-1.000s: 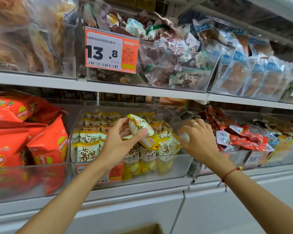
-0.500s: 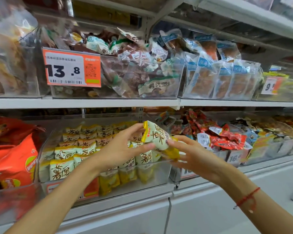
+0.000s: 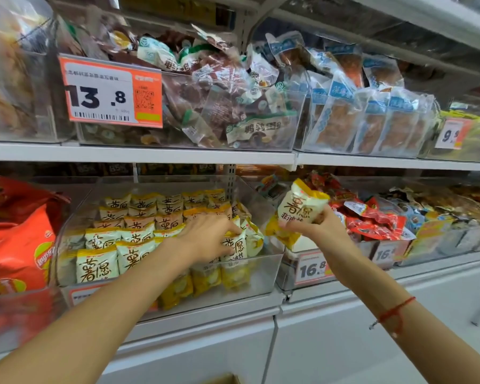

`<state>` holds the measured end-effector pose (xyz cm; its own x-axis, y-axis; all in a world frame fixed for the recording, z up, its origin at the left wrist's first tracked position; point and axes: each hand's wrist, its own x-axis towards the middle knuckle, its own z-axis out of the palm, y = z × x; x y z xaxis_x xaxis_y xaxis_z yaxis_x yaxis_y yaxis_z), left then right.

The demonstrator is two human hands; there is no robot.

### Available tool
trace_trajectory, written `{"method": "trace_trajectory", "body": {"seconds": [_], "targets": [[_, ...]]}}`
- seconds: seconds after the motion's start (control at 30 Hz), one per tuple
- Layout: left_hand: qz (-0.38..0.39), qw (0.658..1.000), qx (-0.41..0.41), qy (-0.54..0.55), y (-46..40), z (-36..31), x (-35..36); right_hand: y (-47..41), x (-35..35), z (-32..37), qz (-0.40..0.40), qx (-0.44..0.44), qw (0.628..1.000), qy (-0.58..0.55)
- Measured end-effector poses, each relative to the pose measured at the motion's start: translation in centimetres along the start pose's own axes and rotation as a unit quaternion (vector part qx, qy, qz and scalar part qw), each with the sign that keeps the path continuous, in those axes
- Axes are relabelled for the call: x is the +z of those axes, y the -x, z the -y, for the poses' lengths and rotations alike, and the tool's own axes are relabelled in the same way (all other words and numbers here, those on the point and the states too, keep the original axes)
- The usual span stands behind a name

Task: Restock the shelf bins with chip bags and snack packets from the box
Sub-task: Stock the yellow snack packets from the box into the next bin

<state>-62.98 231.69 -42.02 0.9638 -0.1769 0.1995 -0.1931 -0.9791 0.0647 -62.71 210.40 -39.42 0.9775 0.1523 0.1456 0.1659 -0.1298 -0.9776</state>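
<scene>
The right hand (image 3: 320,227) is gripping a white-and-yellow snack packet (image 3: 302,206), fingers curled round its lower end, holding it upright just past the clear bin's (image 3: 272,268) right front corner. The left hand (image 3: 208,239) is reaching into that bin, fingers extended and pressing on the front-right packets (image 3: 234,246) standing in rows.

The bin (image 3: 263,270) is clear, glossy plastic, and the yellow-and-white snack packets (image 3: 139,245) in it are smooth, shiny film. The orange chip bags (image 3: 20,245) look like glossy foil, the price tag (image 3: 110,91) like matt printed paper. The shelf edge (image 3: 139,155) is smooth white painted metal
</scene>
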Motion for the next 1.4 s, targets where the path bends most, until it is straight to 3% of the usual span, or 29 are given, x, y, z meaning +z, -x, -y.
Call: {"method": "trace_trajectory", "body": {"seconds": [0.1,0.17,0.3,0.43,0.53,0.6,0.7,0.77,0.83,0.97,1.17,1.33,1.4], "targets": [[-0.001,1.0,0.006,-0.008,0.1,-0.2,-0.1,-0.5,0.8,0.0,-0.011,-0.102,0.994,0.046],[-0.003,1.0,0.006,-0.019,0.1,-0.5,0.0,-1.1,1.4,0.1,-0.021,-0.172,0.971,0.167],[-0.011,0.999,0.01,-0.029,0.2,-0.4,0.1,-2.3,2.6,1.1,-0.042,-0.175,0.876,0.447],[-0.013,0.999,0.017,-0.033,0.2,-0.2,0.1,-3.8,4.0,1.3,-0.011,-0.161,0.802,0.575],[-0.016,0.999,0.022,-0.04,0.4,-0.1,0.2,-4.4,5.2,0.5,0.01,-0.194,0.709,0.678],[-0.017,0.999,0.025,-0.046,0.5,-0.1,0.2,-4.4,5.3,-0.1,0.054,-0.24,0.704,0.667],[-0.017,0.998,0.027,-0.046,0.5,0.0,0.2,-4.0,4.4,-0.4,0.147,-0.272,0.758,0.574],[-0.017,0.999,0.03,-0.041,0.5,0.1,0.3,-3.7,3.7,0.1,0.179,-0.251,0.771,0.558],[-0.019,0.999,0.033,-0.033,0.6,0.3,0.4,-3.6,3.4,1.2,0.218,-0.229,0.748,0.584],[-0.024,0.999,0.036,-0.016,0.7,0.5,0.6,-4.4,3.1,3.6,0.264,-0.186,0.659,0.679],[-0.028,0.999,0.033,0.002,0.7,0.5,0.8,-5.5,3.2,2.6,0.196,-0.306,0.507,0.782],[-0.033,0.999,0.024,0.01,0.7,0.5,1.0,-6.5,4.2,0.5,0.142,-0.351,0.504,0.777],[-0.033,0.999,0.022,0.01,0.7,0.5,1.0,-6.5,4.1,0.3,0.134,-0.368,0.521,0.759]]}}
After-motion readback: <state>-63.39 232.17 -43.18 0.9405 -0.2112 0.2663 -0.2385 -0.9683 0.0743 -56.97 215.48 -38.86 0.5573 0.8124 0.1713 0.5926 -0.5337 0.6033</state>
